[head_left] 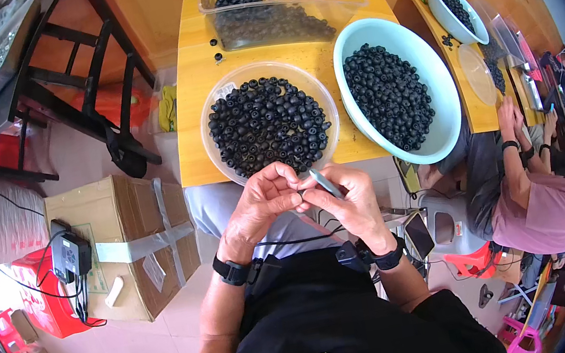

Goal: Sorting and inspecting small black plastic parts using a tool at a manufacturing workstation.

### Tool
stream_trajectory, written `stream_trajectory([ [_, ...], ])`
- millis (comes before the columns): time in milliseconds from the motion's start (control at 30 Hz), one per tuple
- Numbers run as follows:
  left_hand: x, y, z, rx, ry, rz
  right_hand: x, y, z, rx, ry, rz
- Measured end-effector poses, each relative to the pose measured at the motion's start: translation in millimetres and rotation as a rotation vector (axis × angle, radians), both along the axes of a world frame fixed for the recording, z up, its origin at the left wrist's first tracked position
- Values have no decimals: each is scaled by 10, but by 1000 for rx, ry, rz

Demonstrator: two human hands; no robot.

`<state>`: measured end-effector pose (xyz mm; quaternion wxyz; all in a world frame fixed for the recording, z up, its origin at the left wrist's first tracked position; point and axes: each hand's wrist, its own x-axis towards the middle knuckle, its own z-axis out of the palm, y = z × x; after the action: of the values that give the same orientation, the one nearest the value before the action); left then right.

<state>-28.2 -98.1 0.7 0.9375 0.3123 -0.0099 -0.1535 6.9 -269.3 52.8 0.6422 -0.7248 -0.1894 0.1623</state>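
Observation:
My left hand [261, 198] and my right hand [349, 199] meet just in front of the table's near edge. Their fingertips pinch close together around a small dark piece [301, 193], seemingly a black bead, mostly hidden by the fingers. A slim grey-green pen-like tool [326, 183] is gripped in my right hand, its end pointing up and left. Right beyond my hands, a shallow clear round tub [208, 133] holds many black beads [267, 123] with holes. To its right stands a light blue basin [449, 102] heaped with similar black beads [387, 93].
A clear rectangular bin [343, 0] with more beads stands at the back of the yellow table [188, 117]. Two loose beads lie left of it. At left is a taped cardboard box [142, 272]. A person in a pink shirt [547, 212] works at another table on the right.

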Motion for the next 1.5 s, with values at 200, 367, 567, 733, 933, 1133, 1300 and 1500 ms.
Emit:
stream_trajectory([
  [200,-44,-73,-9,-32,29,-44,-23,-76,55,-24,85,49],
  [367,-31,-92,48,33,65,-45,-30,-145,133,-187,-52,39],
  [567,189,17,65,686,24,192,277,-435,212,-308,-264,-294],
  [733,488,-47,-49,1294,-176,402,715,-611,176,-158,-369,-504],
  [933,525,-134,-88,1563,-268,380,606,-767,1,-129,-342,-605],
  [1133,543,-101,-77,1526,-291,360,580,-817,-72,-142,-332,-610],
  [1300,575,-84,-128,1489,-330,414,606,-810,-103,-147,-308,-644],
  [1500,611,-89,-100,1495,-293,356,590,-805,-119,-165,-310,-637],
])
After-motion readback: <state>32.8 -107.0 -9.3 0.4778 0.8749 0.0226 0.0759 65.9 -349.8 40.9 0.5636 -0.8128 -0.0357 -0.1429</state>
